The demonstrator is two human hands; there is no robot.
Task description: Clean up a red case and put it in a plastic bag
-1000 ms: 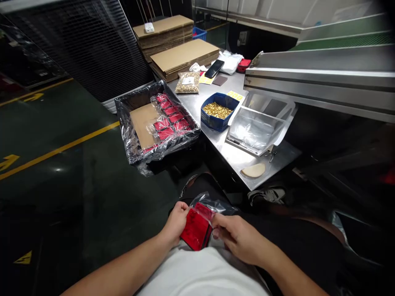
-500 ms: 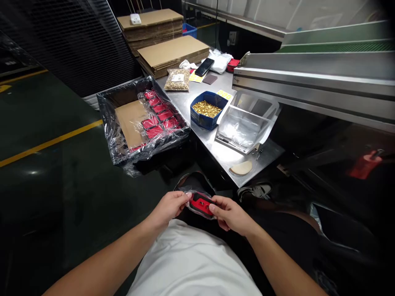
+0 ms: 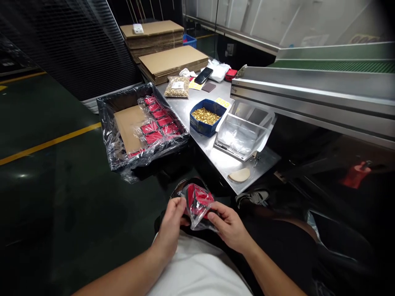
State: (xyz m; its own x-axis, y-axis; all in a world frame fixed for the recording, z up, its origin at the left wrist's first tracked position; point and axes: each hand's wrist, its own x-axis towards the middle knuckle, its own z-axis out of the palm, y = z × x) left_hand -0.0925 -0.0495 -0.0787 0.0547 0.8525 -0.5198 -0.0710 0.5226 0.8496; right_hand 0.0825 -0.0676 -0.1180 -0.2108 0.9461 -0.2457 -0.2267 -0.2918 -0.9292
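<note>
A red-and-black part [image 3: 200, 197] in a clear plastic bag [image 3: 196, 220] is held low in front of my white shirt. My left hand [image 3: 173, 217] is closed on the bag's left edge, thumb on top. With thumb and fingers, my right hand [image 3: 227, 222] pinches the right side of the bagged part. The part's exact kind is hard to make out through the wrinkled film. Ahead and to the left, a black crate [image 3: 104, 123] lined with clear film holds several similar red pieces [image 3: 154, 137] and a cardboard sheet [image 3: 131, 123].
On the steel table [image 3: 212, 158] stand a blue bin [image 3: 200, 127] of small gold-coloured pieces, a clear-lidded holder [image 3: 243, 135] with plastic bags, a bag of gold pieces [image 3: 177, 87] and a phone [image 3: 203, 76]. Cardboard stacks [image 3: 173, 61] are behind. A green conveyor [image 3: 333, 65] runs at right.
The bagged part has been turned in my hands: its red, film-covered side now faces up, and it is tilted. My left hand has rotated more upright. The view has tipped slightly upward.
</note>
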